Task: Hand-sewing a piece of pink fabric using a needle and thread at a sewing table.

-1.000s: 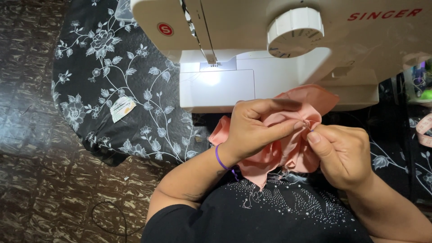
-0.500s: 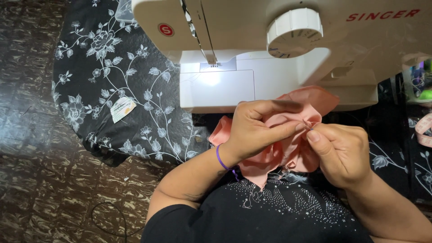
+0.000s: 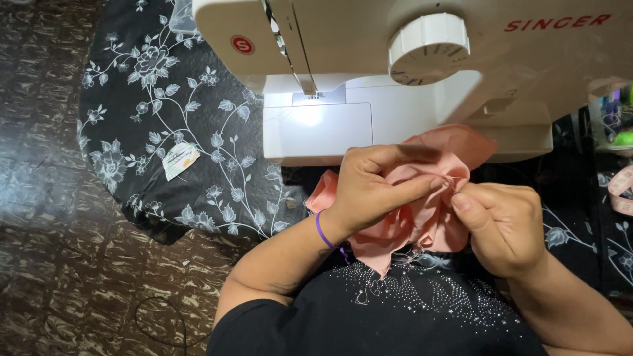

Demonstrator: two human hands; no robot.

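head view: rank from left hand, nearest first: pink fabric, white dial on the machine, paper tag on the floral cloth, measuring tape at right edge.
From the left hand:
1. Pink fabric: in its grip, pinched with the right hand.
2. White dial: above, on the sewing machine.
3. Paper tag: to the left, on the floral cloth.
4. Measuring tape: far right edge.

We see the sewing machine point(image 3: 409, 72) on the tablecloth point(image 3: 171, 145); the fabric point(image 3: 422, 217) lies before it, between our left hand point(image 3: 372, 188) and right hand point(image 3: 504, 224); a label point(image 3: 179, 159) lies left of it.
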